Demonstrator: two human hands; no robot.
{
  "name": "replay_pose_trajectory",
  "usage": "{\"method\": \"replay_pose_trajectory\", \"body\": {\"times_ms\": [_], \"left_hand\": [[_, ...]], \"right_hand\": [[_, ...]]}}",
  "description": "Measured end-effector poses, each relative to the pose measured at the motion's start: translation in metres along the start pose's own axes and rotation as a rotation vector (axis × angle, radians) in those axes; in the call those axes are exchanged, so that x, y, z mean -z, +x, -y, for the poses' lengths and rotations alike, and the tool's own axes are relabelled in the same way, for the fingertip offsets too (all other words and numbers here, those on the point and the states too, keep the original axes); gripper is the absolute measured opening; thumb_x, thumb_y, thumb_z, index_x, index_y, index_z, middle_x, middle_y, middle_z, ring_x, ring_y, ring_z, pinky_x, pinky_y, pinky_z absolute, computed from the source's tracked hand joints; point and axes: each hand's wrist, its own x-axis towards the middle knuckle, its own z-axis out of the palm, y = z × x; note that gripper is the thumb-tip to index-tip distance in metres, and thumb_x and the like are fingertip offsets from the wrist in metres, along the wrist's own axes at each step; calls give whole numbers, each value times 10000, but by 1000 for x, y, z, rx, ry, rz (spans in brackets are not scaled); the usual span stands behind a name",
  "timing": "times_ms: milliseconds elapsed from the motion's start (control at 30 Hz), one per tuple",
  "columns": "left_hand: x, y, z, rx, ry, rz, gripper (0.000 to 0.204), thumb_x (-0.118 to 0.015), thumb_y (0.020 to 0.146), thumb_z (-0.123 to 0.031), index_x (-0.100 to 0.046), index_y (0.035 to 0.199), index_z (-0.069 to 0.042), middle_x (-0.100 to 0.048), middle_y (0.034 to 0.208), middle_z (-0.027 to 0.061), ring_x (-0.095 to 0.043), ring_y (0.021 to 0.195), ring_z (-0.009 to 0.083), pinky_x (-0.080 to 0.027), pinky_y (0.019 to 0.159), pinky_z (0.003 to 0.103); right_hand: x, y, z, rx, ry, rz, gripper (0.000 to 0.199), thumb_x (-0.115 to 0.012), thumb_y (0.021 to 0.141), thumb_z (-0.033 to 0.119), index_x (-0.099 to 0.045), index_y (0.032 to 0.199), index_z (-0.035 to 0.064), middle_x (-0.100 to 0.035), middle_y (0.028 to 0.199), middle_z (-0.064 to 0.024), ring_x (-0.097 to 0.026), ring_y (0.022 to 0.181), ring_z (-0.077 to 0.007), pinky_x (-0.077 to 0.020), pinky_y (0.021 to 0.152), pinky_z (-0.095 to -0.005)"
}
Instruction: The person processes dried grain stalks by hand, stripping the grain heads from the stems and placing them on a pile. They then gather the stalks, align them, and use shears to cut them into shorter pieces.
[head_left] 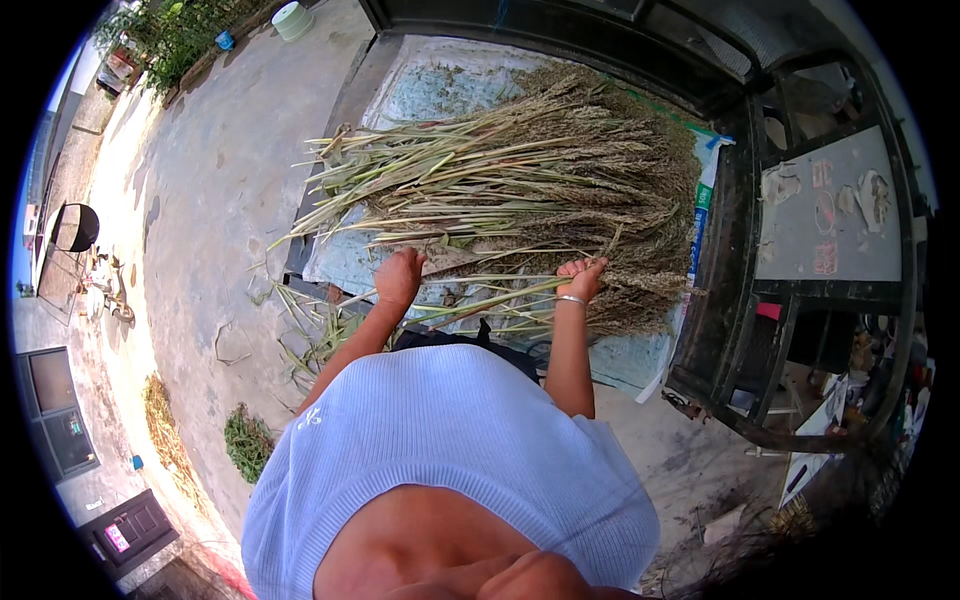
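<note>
On pale sheeting [440, 72], long yellow-green stalks [440, 165], brown seed heads [630, 180]

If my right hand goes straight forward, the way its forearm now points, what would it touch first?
Your right hand would probably meet the seed heads of the piled stalks just ahead, though one view leaves its height above them unclear.

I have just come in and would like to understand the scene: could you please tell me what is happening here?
A person is handling cut, seed-headed plants. The right hand grips a few stalks near their seed heads. The left hand is beside a broad dry leaf; its grip is unclear. Beyond them, a large pile of similar plants lies on a pale sheet, seed heads towards the right.
</note>
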Motion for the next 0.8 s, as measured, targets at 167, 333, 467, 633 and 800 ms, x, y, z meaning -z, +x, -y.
{"method": "replay_pose_trajectory", "body": {"times_ms": [167,333,467,633,800], "left_hand": [[21,-42,173,399,176,7,315,-533,798,-344,-572,768,-32,-594,746,196,-573,720,369,-445,613,469],[23,-180,294,748,301,-21,409,-559,781,-392,-594,863,8,-611,809,218,-580,801,369,-451,704,442],[-26,-264,321,1102,-28,422,419,-603,779,-349,-595,941,37,-628,821,202,-611,770,302,-476,681,371],[-64,-297,288,1118,-381,379,395,-610,779,-328,-598,934,35,-631,806,185,-610,750,275,-476,664,356],[-68,-293,279,1089,-538,242,371,-617,778,-307,-602,928,32,-633,792,168,-609,729,249,-476,646,340]], "right_hand": [[65,61,44,152,-161,-387,473,-419,874,481,-406,693,44,-339,476,-12,-305,371,-121,-281,361,-296],[69,75,38,217,-492,-492,471,-485,858,439,-469,820,-30,-473,519,-77,-420,386,-155,-343,362,-318],[63,93,26,383,-1143,-759,573,-517,842,415,-417,1076,-98,-548,861,-204,-564,692,-250,-500,537,-386],[38,58,30,569,-1568,-798,646,-643,776,281,-288,1230,-11,-340,1229,-236,-450,1040,-386,-487,771,-466],[15,42,2,1011,-2094,-235,461,-647,766,199,-431,1137,30,-440,1116,-181,-453,1025,-315,-465,774,-430]]}}
